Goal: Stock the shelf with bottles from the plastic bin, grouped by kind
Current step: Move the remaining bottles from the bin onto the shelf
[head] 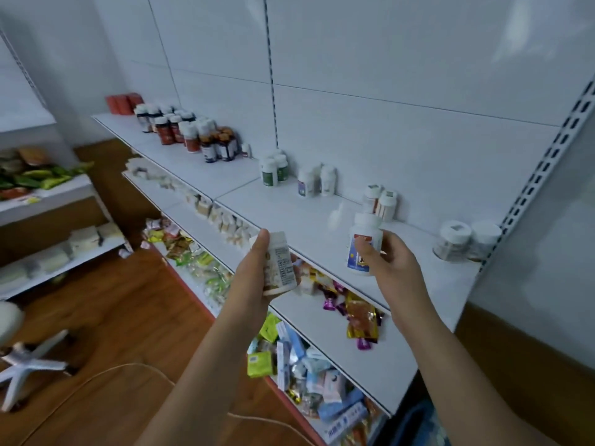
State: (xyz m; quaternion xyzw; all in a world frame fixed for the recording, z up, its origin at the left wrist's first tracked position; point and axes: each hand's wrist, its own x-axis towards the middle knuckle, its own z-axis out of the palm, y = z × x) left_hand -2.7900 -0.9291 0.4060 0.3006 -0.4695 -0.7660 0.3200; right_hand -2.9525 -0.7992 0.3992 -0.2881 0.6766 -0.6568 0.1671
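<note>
My left hand (257,268) grips a white bottle with a pale printed label (280,263), held tilted in front of the top shelf's edge. My right hand (391,262) holds a white bottle with a blue and red label (362,244) upright over the white top shelf (289,214). Along the shelf stand grouped bottles: dark ones with white caps (180,130) at the far left, green-labelled white ones (273,170), a white pair (317,181), an orange-striped pair (380,201) and two clear jars (467,241) at the right end.
Lower shelves hold small boxes (222,217) and candy packets (360,313). A blue bin's corner (415,423) shows at bottom right. Another shelf unit (48,201) stands on the left, and a white chair base (29,365) sits on the wooden floor.
</note>
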